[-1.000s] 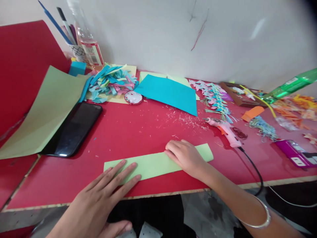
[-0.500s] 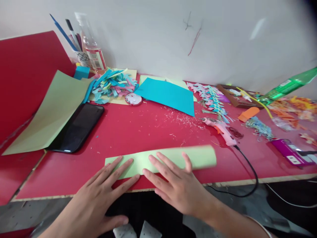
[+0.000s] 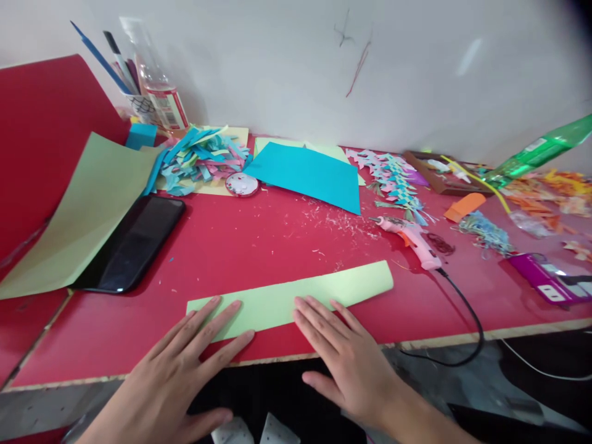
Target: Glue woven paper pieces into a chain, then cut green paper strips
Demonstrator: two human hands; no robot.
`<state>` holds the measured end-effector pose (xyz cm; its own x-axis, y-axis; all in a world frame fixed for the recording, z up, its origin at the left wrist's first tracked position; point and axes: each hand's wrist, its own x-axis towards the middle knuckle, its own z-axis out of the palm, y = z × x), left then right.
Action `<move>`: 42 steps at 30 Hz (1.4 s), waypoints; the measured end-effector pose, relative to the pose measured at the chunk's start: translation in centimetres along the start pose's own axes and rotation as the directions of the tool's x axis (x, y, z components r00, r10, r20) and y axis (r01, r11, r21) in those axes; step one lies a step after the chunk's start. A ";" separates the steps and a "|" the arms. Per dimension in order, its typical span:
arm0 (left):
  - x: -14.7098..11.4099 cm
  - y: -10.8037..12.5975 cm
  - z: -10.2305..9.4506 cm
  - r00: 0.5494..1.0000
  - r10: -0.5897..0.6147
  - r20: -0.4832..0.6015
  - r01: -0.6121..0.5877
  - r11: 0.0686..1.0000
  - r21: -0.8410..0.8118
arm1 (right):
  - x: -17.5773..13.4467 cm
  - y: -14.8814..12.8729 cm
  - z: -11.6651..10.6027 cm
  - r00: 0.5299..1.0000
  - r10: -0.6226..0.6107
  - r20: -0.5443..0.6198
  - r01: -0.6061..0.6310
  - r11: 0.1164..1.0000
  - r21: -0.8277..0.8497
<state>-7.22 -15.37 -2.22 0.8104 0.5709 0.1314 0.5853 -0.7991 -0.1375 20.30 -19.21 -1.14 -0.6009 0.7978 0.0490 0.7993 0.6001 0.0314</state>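
A long strip of folded light green paper (image 3: 272,302) lies near the front edge of the red table, slanting up to the right. My left hand (image 3: 185,357) rests with spread fingers on its left end, the thumb hanging below the table edge. Flat on the strip's middle and right part are the fingertips of my right hand (image 3: 342,351), its thumb held apart. Neither hand grips anything. The fold at the strip's right end looks slightly rounded.
Behind lie a blue paper sheet (image 3: 309,176), a heap of cut paper strips (image 3: 198,160) and a woven paper chain (image 3: 391,182). A pink glue gun (image 3: 416,240) with a black cord sits right. A phone (image 3: 134,243) lies left, partly under a green sheet (image 3: 78,216).
My right hand has slid to the right along the strip, its fingers now closer together. The strip's raised right end looks flatter. My left hand stays on the left end.
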 end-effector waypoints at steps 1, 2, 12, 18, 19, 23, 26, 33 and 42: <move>-0.1 0.0 0.0 1.000 -0.003 0.001 0.003 1.000 -0.004 | -0.4 0.3 0.0 1.000 0.020 0.003 -0.020 1.000 -0.011; -0.1 0.0 0.1 1.000 -0.004 0.003 0.004 1.000 -0.014 | -0.8 0.7 0.1 0.999 0.039 0.007 -0.039 0.999 -0.020; -0.3 -0.1 0.3 0.999 -0.032 0.008 0.032 0.999 -0.006 | -4.5 4.0 0.3 0.962 0.272 0.034 -0.271 0.962 -0.026; -2.5 -0.5 0.3 0.994 -0.105 0.014 0.106 0.994 -0.019 | -5.8 5.1 0.3 0.916 0.399 0.028 -0.398 0.917 -0.031; -3.1 -0.6 0.2 0.993 -0.116 0.011 0.116 0.993 -0.025 | -5.8 5.1 0.3 0.915 0.402 0.030 -0.402 0.915 -0.029; -5.0 -1.1 0.0 0.982 -0.177 0.058 0.180 0.983 -0.038 | -5.8 5.1 0.2 0.917 0.398 0.029 -0.398 0.917 -0.012; -5.3 -1.5 0.1 0.980 -0.188 0.059 0.192 0.979 -0.064 | -5.5 5.2 -0.1 0.915 0.403 0.005 -0.403 0.915 0.005; -1.2 -1.1 -0.8 0.968 -0.225 -0.114 0.215 0.972 -0.092 | -2.9 5.4 -0.6 0.884 0.467 0.030 -0.464 0.867 0.180; 8.7 1.8 -1.2 0.960 -0.263 -0.100 0.236 0.946 -0.224 | 0.8 5.7 -2.0 0.936 0.351 0.006 -0.344 0.914 0.214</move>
<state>0.87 -12.09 -0.15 0.6213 0.7390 0.2603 0.7384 -0.6634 0.1211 24.40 -15.28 1.12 -0.2818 0.9581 0.0507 0.9368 0.2862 -0.2013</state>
